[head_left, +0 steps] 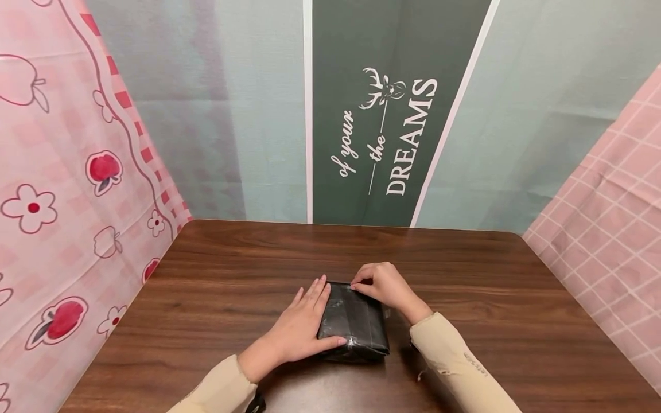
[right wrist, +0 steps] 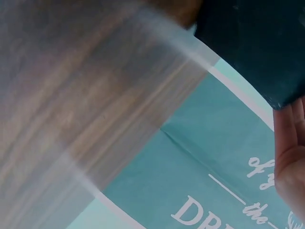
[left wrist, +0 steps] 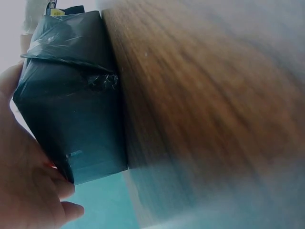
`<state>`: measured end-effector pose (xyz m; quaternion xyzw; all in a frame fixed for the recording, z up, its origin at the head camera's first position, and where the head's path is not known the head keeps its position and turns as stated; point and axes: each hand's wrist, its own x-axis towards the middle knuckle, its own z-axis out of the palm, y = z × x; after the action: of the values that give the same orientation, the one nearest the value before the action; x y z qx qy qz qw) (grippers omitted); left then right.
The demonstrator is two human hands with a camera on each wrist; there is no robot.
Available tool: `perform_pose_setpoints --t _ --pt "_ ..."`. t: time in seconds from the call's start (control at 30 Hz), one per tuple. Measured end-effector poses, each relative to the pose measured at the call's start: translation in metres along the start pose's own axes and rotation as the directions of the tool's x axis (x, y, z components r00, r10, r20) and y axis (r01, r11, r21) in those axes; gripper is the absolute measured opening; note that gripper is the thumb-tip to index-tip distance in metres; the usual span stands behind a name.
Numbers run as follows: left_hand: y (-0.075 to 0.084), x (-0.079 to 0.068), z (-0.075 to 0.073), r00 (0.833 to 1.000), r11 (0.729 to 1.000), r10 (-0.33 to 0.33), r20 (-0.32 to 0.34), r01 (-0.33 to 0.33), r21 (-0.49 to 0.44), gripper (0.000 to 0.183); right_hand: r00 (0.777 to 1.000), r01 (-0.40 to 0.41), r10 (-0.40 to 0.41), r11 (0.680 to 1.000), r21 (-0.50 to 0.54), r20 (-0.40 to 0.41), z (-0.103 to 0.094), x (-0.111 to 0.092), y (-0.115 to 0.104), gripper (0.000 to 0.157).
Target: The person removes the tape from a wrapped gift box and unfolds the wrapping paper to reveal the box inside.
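A box-shaped package (head_left: 355, 321) in glossy black plastic wrapping lies on the table in front of me. My left hand (head_left: 298, 328) rests along its left side, fingers stretched toward the far edge and thumb laid on top near the front. At the far edge, my right hand (head_left: 386, 285) pinches the wrapping between thumb and forefinger, where a shiny clear strip shows. In the left wrist view the package's end (left wrist: 78, 129) has folded, creased plastic. The right wrist view catches a dark corner of the package (right wrist: 257, 43) above the fingers.
The brown wood-grain table (head_left: 248, 258) reaches back to a green and grey curtain (head_left: 361, 212) with white lettering. A pink fruit-patterned cloth (head_left: 67, 246) hangs at the left, a pink checked one (head_left: 609, 189) at the right.
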<state>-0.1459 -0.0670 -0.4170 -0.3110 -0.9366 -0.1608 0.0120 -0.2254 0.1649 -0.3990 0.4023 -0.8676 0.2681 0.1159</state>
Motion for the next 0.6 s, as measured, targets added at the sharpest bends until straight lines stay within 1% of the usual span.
perform_pose_setpoints --t 0.13,0.2,0.27,0.37,0.47,0.6 --pt "0.0003 -0.0003 -0.0004 1.000 1.000 0.008 -0.009 -0.008 0.007 0.102 1.000 -0.024 0.024 0.998 0.054 0.002 -0.0001 0.0002 0.0026 0.003" --pt "0.0006 -0.0008 -0.0012 1.000 1.000 0.006 -0.005 -0.006 0.012 0.102 0.999 -0.035 0.033 0.995 0.089 0.021 -0.0013 0.0004 0.0038 0.003" --pt "0.0009 -0.0008 -0.0010 1.000 1.000 0.003 -0.003 -0.003 0.013 0.102 0.999 -0.038 0.034 0.994 0.100 0.042 -0.0023 0.0004 0.0046 0.005" --pt "0.0009 -0.0009 -0.0014 1.000 1.000 -0.001 0.001 0.001 0.006 0.102 0.998 -0.022 0.018 0.997 0.076 0.055 -0.0027 0.0012 0.0039 0.005" --pt "0.0004 -0.0010 -0.0018 1.000 1.000 -0.002 0.004 0.002 -0.005 0.102 0.999 -0.009 0.008 0.999 0.041 0.038 -0.0017 0.0022 0.0018 0.006" --pt "-0.0004 -0.0007 -0.0014 1.000 1.000 -0.005 0.013 0.005 -0.011 0.102 1.000 -0.020 0.020 1.000 0.019 0.006 0.0002 0.0023 -0.0004 0.006"
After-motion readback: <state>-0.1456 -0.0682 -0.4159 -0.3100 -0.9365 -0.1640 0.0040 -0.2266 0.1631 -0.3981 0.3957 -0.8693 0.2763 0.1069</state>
